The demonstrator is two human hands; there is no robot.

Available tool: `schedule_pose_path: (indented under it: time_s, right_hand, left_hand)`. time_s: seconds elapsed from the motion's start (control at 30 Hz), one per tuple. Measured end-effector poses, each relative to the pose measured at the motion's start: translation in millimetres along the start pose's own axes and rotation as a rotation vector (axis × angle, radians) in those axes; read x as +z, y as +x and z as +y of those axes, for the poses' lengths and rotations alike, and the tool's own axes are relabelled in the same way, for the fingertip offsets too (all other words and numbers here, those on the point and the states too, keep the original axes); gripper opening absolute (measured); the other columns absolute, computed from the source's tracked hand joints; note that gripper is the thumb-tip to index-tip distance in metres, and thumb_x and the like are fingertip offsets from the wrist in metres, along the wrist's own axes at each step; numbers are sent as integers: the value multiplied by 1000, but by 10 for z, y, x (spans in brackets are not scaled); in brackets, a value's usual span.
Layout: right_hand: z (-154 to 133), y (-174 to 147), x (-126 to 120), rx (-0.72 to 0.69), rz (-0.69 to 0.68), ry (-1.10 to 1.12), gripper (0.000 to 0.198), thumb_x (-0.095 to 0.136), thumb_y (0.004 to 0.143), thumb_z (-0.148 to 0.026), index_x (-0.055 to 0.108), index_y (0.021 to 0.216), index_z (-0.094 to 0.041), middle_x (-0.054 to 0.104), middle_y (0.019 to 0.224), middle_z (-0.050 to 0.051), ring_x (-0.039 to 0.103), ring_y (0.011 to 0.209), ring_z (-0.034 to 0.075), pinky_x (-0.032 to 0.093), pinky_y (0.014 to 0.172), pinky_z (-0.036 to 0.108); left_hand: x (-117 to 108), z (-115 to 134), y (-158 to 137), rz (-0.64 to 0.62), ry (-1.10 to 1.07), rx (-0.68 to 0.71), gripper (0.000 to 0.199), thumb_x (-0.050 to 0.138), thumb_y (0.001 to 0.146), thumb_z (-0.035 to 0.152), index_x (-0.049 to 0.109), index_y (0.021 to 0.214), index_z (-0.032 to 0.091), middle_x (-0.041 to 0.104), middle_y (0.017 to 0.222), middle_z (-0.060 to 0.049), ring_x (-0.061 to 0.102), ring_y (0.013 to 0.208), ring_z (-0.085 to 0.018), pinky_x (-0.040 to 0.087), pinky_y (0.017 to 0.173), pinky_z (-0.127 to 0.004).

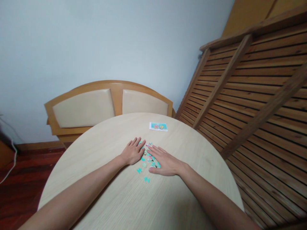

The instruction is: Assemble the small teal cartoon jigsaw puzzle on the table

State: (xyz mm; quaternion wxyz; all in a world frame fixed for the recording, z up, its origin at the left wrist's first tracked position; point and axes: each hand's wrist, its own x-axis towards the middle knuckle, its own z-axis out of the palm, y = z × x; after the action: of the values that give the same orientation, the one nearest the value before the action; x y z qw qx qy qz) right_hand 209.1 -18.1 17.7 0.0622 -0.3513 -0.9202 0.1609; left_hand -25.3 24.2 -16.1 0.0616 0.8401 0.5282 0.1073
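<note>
Several small jigsaw puzzle pieces (150,157), mostly turquoise with bits of pink, lie in a loose heap on the round wooden table (115,204). My left hand (133,151) rests palm down at the heap's left side, fingers stretched and spread. From the right, my right hand (164,161) lies over part of the heap, its fingers extended and thumb apart, covering some pieces. Nearer to me, a turquoise piece (139,171) lies apart, with another small turquoise bit (146,180) just beyond it to the right.
A picture card (158,126) with a turquoise cartoon scene lies flat toward the table's far edge. Behind the table stands a wooden headboard (117,85) with cream panels against a pale wall. A slatted wooden frame (240,80) leans along the right side.
</note>
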Motion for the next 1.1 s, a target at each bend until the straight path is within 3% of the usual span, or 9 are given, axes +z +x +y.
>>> schedule_pose_path:
  time_s: [0.17, 0.37, 0.5, 0.67, 0.87, 1.0, 1.1]
  right_hand:
    - [-449, -13, 107, -38, -21, -9, 105, 50, 80, -80, 20, 159, -17, 10, 165, 15, -2, 152, 36, 2, 122, 55]
    - [-760, 79, 170, -143, 2, -2, 72, 40, 94, -68, 30, 156, -31, 12, 166, 6, 5, 153, 32, 2, 122, 55]
    - [-662, 243, 148, -106, -3, -35, 59, 32, 100, -58, 34, 154, -32, 16, 166, 6, 9, 153, 31, 6, 122, 56]
    - [-483, 527, 159, -56, 36, -102, 65, 33, 98, -62, 40, 151, -24, 24, 163, 12, 13, 152, 33, 9, 122, 57]
    - [-241, 836, 151, 83, 95, -131, 69, 28, 99, -64, 44, 148, -19, 27, 162, 15, 16, 151, 33, 10, 121, 56]
    - [-128, 760, 46, 140, 112, -128, 73, 30, 97, -67, 36, 153, -21, 21, 164, 13, 15, 151, 33, 10, 121, 57]
    - [-130, 431, -23, 117, 100, -100, 83, 34, 93, -72, 23, 158, -21, 13, 166, 11, 7, 153, 32, 7, 122, 54]
  left_hand:
    - [-26, -164, 85, 52, -152, 81, 57, 28, 101, 41, 39, 151, 15, 32, 159, -10, 20, 151, -24, 17, 122, -46]
    - [-126, -268, 138, 79, -465, 5, 61, 24, 100, 49, 44, 148, 17, 41, 155, -7, 37, 144, -22, 25, 122, -40]
    - [-118, -323, 166, 107, -588, -16, 65, 13, 103, 51, 40, 150, 17, 43, 153, -8, 41, 141, -21, 31, 119, -39]
    - [-86, -386, 197, 143, -775, -3, 65, 8, 104, 49, 36, 151, 14, 46, 151, -14, 49, 135, -23, 39, 113, -41]
    - [-113, -409, 182, 192, -599, -41, 64, 8, 103, 47, 40, 147, 13, 47, 150, -13, 46, 138, -21, 35, 116, -37]
    - [-127, -368, 155, 176, -472, -77, 63, 13, 102, 47, 42, 146, 11, 45, 152, -13, 41, 141, -22, 27, 120, -37]
    - [-98, -313, 144, 140, -384, -73, 66, 22, 101, 52, 41, 148, 10, 39, 155, -15, 33, 146, -25, 20, 122, -39]
